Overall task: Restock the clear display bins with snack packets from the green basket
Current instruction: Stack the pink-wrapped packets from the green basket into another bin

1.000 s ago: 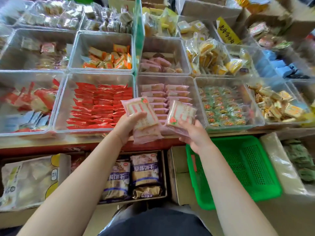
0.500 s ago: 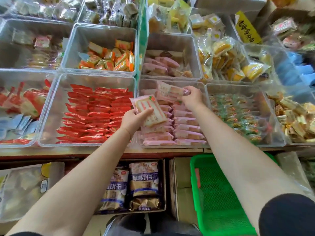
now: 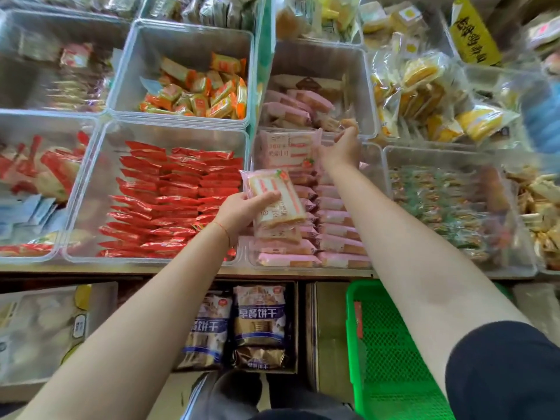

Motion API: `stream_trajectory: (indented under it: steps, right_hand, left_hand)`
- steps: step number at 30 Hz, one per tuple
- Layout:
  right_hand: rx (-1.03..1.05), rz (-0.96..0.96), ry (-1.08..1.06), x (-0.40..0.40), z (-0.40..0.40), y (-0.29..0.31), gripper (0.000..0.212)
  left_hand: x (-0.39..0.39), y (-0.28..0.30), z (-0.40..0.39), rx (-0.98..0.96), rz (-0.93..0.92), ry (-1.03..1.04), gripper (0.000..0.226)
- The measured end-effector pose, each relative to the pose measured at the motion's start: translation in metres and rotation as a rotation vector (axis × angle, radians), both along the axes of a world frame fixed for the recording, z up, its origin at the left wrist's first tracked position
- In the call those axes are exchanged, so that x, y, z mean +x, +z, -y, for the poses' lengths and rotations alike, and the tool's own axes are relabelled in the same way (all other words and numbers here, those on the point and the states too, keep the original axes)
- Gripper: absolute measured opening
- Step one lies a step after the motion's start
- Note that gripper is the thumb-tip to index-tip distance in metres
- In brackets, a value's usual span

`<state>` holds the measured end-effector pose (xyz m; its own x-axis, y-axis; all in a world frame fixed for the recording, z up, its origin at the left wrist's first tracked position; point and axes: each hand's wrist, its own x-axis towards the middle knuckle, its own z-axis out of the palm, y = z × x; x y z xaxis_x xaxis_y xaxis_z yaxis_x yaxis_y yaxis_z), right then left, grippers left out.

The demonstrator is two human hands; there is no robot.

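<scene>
Now the right hand (image 3: 341, 148) has reached to the far end of the pink-packet bin (image 3: 374, 165), its grip pinching a pink packet (image 3: 288, 148) it is laying flat there, no longer lifted near the body. Nearer, the left hand (image 3: 242, 212) still grips a stack of packets (image 3: 277, 201) over the same bin; the green basket (image 3: 391, 356) sits below the counter (image 3: 151, 269), so more placing remains.

Below the bench (image 3: 181, 272) edge, a cardboard box (image 3: 298, 325) held blue-and-gold biscuit bags (image 3: 259, 318) standing side by side. To its left lay a pale, clear-wrapped bag (image 3: 39, 331) with a yellow patch. At the far upper right, a yellow sign (image 3: 472, 34) with dark printed characters stood tilted, and a green divider (image 3: 264, 56) ran upright between the back rows.
</scene>
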<state>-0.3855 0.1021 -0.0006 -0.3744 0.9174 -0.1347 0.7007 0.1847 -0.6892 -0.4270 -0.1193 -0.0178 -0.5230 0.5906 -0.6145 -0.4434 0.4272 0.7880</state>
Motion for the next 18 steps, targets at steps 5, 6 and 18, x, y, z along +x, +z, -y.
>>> stream_trajectory:
  steps: [5,6,18]
  right_hand:
    - [-0.463,0.011,0.419,0.023,0.011,0.021,0.026]
    - [-0.518,0.065,0.549,0.029,0.016,0.024,0.020]
    - [-1.132,-0.586,0.131,0.083,-0.001,0.004,0.016]
  left_hand:
    - [-0.008,0.011,-0.003,0.105,0.174,-0.163,0.038]
    - [-0.009,0.014,-0.005,0.133,0.194,-0.199,0.036]
    - [-0.013,0.015,0.006,0.081,0.256,-0.135,0.032]
